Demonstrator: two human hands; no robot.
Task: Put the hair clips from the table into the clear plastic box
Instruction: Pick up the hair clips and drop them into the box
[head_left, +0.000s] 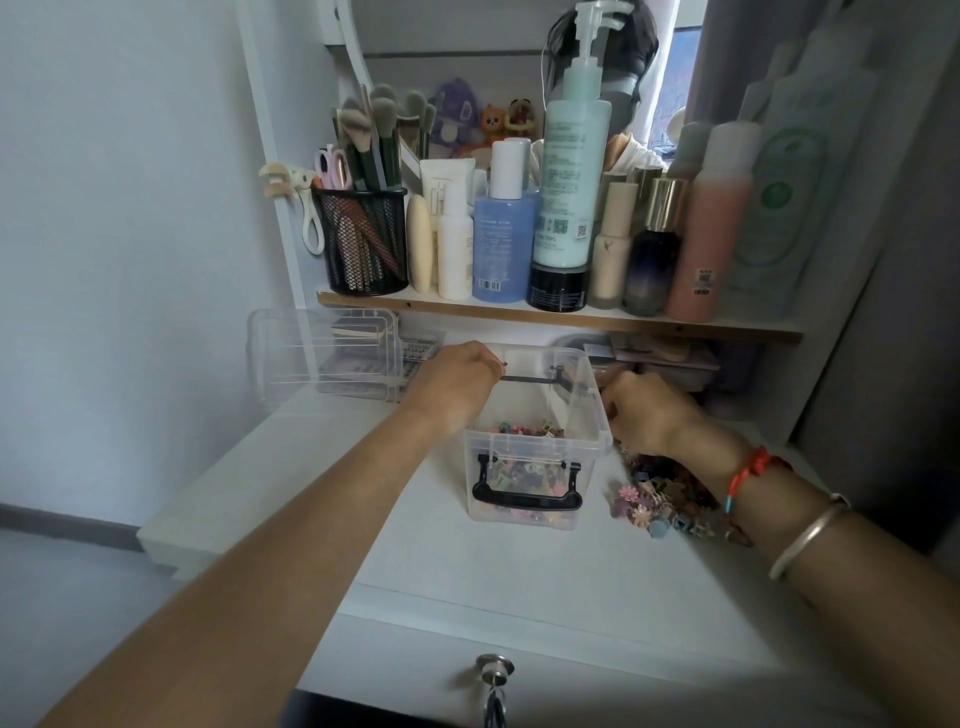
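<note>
On the near right of the counter (519, 571), a loose pile of hair clips (660, 499) lies just beside the clear plastic box (535, 441), which already holds a layer of them. They look light, stiff and small, with flower shapes that could snag each other (a pinch on 1 may lift 2 or 3), so scooping from the pile's edge seems best. The right hand (644, 410) sits against the box's right wall, fingers hidden. The left hand (457, 384) curls at the far rim by the black handle (530, 379). I cannot tell whether either grips anything.
</note>
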